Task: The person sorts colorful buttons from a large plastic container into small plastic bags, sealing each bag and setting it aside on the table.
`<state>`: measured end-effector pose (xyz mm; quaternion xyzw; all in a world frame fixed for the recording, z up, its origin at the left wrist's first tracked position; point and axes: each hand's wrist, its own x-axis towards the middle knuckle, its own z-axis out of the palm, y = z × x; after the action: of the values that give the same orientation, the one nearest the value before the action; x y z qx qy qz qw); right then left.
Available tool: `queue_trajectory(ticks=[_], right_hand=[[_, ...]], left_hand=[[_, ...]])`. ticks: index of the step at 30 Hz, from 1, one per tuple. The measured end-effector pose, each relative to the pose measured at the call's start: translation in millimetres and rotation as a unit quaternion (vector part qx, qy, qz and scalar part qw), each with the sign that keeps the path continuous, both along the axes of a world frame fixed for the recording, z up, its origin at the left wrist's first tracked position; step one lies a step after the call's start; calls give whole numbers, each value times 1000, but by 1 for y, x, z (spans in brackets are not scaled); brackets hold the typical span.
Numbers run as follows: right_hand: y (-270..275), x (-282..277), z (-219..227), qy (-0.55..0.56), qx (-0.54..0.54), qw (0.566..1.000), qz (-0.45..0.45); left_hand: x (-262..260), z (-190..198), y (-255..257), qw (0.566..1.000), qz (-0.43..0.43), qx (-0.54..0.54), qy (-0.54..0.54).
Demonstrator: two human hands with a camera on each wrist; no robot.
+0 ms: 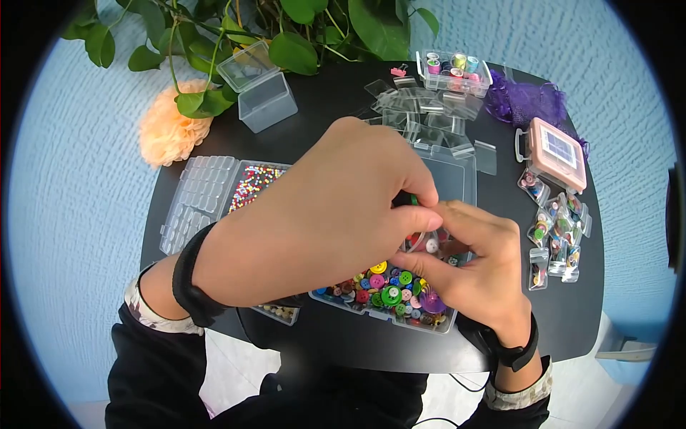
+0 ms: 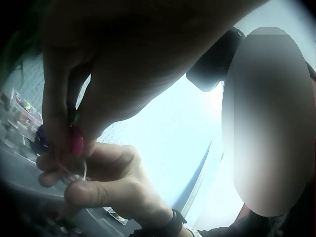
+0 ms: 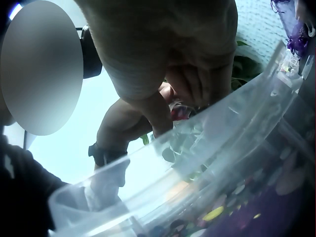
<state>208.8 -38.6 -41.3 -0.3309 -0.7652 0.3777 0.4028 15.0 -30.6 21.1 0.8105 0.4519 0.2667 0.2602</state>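
My left hand (image 1: 343, 189) reaches across from the left, over a clear plastic box (image 1: 375, 315) of mixed colourful buttons (image 1: 391, 295). Its thumb and fingers pinch several buttons, among them a pink button (image 2: 76, 139) and a dark purple one (image 2: 41, 138). Just below those fingertips, my right hand (image 1: 482, 261) holds a small clear zip bag (image 1: 427, 244) by its mouth, which gapes in a loop. Red and white buttons show through the bag. In the right wrist view, the box's clear wall (image 3: 217, 140) crosses in front of both hands.
On the left stands a bead case (image 1: 246, 187) with its lid open. Loose clear bags (image 1: 421, 107) lie at the back, near a box of thread spools (image 1: 457, 70). At right are a pink case (image 1: 554, 156), filled bags (image 1: 564, 232) and purple mesh (image 1: 529, 100). A plant (image 1: 293, 53) overhangs the back.
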Motion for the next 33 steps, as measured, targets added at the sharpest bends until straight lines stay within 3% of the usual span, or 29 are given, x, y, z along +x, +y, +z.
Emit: queue_trajectory(ticks=[6,8,14,21,24,26,30,32,33], right_hand=[[-1,-4,-2,23,20,999,-23],[-1,-6,-4,27,42,998,-32],[-2,-6,-5,37,29,998,-32],[-2,-6,-5,45,59,997,-30],[-1,-5,-7,56,71,995,-52],[1,-5,-8,64,108,991,-51],[1,-4,-3,38,133,990,-19],[2,-6,-6,48,167,985,-7],[2,-6,-5,48,168,985,-6]], left_hand=[[-1,12,-3,999,-10,-13,42],[1,20,-7,993,39,-105,26],[1,37,-15,981,75,-179,13],[3,36,-19,986,87,-142,-28],[-5,43,-27,971,132,-198,0],[-15,31,-31,981,81,-167,62],[-19,19,-30,992,75,-73,65],[-11,24,-26,972,112,-203,-37],[-7,23,-24,972,112,-202,-38]])
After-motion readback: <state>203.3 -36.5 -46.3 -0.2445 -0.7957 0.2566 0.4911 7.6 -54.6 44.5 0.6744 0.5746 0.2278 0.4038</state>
